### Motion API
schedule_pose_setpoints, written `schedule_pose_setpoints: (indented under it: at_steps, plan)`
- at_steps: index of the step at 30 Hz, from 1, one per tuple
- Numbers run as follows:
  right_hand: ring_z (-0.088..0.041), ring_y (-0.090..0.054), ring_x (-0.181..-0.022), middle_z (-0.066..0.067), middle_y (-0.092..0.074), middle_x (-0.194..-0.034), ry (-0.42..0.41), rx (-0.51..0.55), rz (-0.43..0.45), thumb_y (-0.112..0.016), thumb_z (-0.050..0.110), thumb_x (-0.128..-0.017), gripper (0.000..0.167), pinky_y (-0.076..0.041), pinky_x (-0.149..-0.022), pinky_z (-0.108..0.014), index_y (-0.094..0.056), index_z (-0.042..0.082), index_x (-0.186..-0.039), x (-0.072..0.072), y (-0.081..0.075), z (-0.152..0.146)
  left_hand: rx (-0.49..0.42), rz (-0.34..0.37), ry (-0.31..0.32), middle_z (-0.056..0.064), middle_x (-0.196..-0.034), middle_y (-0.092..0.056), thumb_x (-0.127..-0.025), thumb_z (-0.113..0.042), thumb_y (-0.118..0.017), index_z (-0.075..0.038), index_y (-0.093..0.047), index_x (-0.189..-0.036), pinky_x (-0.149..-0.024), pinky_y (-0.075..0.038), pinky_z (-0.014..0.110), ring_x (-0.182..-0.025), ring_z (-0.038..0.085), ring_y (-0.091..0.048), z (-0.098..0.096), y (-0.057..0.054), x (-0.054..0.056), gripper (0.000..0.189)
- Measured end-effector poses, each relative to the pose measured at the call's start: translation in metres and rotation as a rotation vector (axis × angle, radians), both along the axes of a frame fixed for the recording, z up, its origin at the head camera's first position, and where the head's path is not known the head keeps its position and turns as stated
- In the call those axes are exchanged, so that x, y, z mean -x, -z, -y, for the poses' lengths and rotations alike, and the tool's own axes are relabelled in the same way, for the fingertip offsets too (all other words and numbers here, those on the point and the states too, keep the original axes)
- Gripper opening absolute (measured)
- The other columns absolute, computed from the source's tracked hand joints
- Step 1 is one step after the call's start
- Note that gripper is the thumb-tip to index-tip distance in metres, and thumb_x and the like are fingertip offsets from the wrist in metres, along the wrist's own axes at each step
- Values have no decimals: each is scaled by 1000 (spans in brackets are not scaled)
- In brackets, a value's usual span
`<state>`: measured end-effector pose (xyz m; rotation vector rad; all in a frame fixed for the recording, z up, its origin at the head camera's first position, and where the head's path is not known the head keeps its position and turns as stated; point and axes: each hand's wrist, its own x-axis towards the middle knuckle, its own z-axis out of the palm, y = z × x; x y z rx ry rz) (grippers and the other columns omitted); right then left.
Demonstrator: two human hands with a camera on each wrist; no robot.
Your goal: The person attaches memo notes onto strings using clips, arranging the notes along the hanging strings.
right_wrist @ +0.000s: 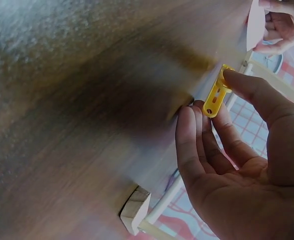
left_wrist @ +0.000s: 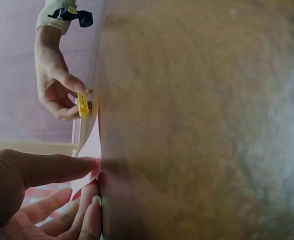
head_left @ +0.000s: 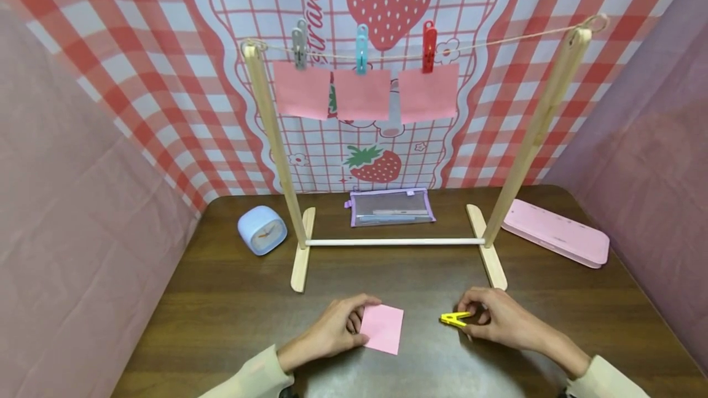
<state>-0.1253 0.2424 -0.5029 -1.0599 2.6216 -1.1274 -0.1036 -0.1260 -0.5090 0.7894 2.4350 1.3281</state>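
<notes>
My left hand pinches a square pink paper note by its left side, just above the table's near half. In the left wrist view the same note shows nearly edge-on between thumb and fingers. To the right, my right hand pinches a yellow clothespin by its handle ends, with the clip's nose toward the note and apart from it. The right wrist view shows the clothespin between thumb and fingertips. Behind both hands, three pink notes hang from a string, under a grey clothespin, a light blue clothespin and a red clothespin.
A wooden frame with a white crossbar carries the string. A mesh pencil pouch lies behind the bar. A blue clock stands at left, a pink case at right. Strawberry-print cloth hangs behind.
</notes>
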Motion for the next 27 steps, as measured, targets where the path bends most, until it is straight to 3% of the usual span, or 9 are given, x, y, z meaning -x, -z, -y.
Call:
schedule_pose_setpoints:
  at_steps: [9,17,21,27]
  plan:
    - [1,-62,-80,3,-70,-87,2,6,23,-85,6,-81,24,-59,-61,-22,-70,15,-98,-2,-3,1,-34,8,-7,17,-93,-68,-83,11,-74,-3,-59,-140,-68,-57,15,-71,-3,-60,3,3,1,60]
    - [0,-64,-81,0,-73,-88,10,12,30,-83,7,-84,21,-60,-63,-22,-71,13,-100,-1,-6,1,-149,37,-55,17,-88,-70,-83,15,-70,1,-43,-154,-67,-60,19,-70,-1,-60,1,5,5,77]
    - [3,-63,-81,5,-72,-87,19,15,9,-84,9,-85,21,-60,-63,-22,-71,15,-101,-2,-8,2,-163,51,-104,15,-82,-71,-83,12,-72,3,-48,-145,-68,-58,17,-71,-1,-60,1,5,7,67]
    - [5,-62,-80,7,-71,-87,41,13,-22,-84,6,-84,23,-60,-63,-22,-72,16,-102,-3,-11,4,-208,111,-148,21,-83,-71,-85,9,-72,9,-57,-123,-66,-54,15,-74,0,-60,1,7,9,40]
